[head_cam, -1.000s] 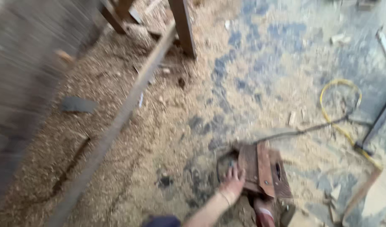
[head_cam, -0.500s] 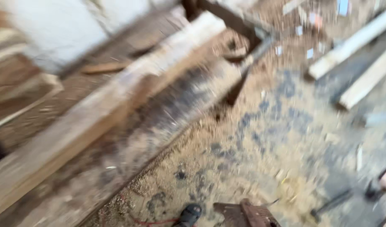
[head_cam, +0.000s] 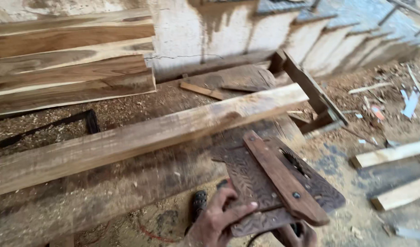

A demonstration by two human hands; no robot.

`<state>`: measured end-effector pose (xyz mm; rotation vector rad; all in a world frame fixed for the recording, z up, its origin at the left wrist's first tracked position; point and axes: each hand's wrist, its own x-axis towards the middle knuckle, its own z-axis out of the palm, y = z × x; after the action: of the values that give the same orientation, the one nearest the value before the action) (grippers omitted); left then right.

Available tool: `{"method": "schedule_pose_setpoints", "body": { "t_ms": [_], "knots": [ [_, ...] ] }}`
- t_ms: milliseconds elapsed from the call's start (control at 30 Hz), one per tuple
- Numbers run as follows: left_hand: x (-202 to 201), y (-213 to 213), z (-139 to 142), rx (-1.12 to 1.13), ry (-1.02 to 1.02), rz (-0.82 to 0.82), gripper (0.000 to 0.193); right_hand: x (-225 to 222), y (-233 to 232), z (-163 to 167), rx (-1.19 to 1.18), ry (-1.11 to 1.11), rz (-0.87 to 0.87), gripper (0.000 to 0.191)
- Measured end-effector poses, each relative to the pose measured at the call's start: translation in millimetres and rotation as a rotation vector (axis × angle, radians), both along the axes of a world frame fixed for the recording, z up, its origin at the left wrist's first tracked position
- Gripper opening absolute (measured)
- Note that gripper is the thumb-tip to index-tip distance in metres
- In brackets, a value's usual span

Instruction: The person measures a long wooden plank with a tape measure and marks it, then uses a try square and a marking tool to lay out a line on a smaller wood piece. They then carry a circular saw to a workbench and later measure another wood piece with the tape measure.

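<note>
The circular saw (head_cam: 276, 183), on the floor a second ago, is now lifted baseplate-up over the sawdusty workbench's (head_cam: 105, 192) near edge, left hand (head_cam: 221, 217) clamped around its plate; right hand (head_cam: 297, 235) beneath, grip unclear

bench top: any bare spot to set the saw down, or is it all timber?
Free: the sawdusty strip of workbench between the stacked planks and the long beam, right of the black square. Also the bench edge below the beam. Crowded: floor at right, with offcuts and scraps. Left hand holds the circular saw.
</note>
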<state>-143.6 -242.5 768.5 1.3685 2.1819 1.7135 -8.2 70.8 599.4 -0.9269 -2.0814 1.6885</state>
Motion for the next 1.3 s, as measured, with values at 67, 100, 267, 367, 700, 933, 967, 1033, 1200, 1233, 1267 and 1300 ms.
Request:
{"method": "schedule_pose_setpoints", "body": {
  "t_ms": [67,100,267,367,700,933,967,1033,1200,1233,1267,1300],
  "knots": [
    [-46,1,20,-0.069,-0.142,0.084,0.059,-50,-26,32,-0.077,0.05,-0.036,0.042],
    [-73,4,25,-0.088,-0.151,0.099,0.056,-84,-35,49,-0.204,0.043,-0.089,0.04],
    [-162,17,25,0.047,-0.146,0.415,0.05,-226,-75,125,-0.264,-0.011,-0.008,0.032],
    [-217,4,24,-0.114,0.008,0.398,0.058,-297,-84,147,-0.31,-0.015,0.045,0.03],
    [-294,-7,15,-0.16,-0.429,0.674,0.06,-411,-104,147,-0.054,-0.324,0.235,0.033],
    [-290,18,2,0.058,-0.577,0.913,0.077,-448,-91,150,-0.04,-0.354,0.414,0.032],
    [-290,23,-2,0.12,-0.589,0.96,0.076,-455,-86,150,-0.051,-0.327,0.448,0.031],
    [-290,24,-14,0.062,-0.571,1.002,0.087,-462,-80,148,-0.046,-0.324,0.503,0.029],
    [-269,-8,-37,0.096,-0.655,1.112,0.07,-464,-66,142,-0.231,-0.314,0.52,0.028],
    [-270,-16,-44,-0.056,-0.572,1.198,0.066,-462,-63,140,-0.234,-0.302,0.531,0.028],
    [-271,-23,-51,-0.211,-0.483,1.277,0.067,-462,-61,137,-0.238,-0.284,0.539,0.028],
    [-270,-27,-59,-0.407,-0.44,1.273,0.077,-461,-59,134,-0.243,-0.271,0.544,0.028]
  ]
}}
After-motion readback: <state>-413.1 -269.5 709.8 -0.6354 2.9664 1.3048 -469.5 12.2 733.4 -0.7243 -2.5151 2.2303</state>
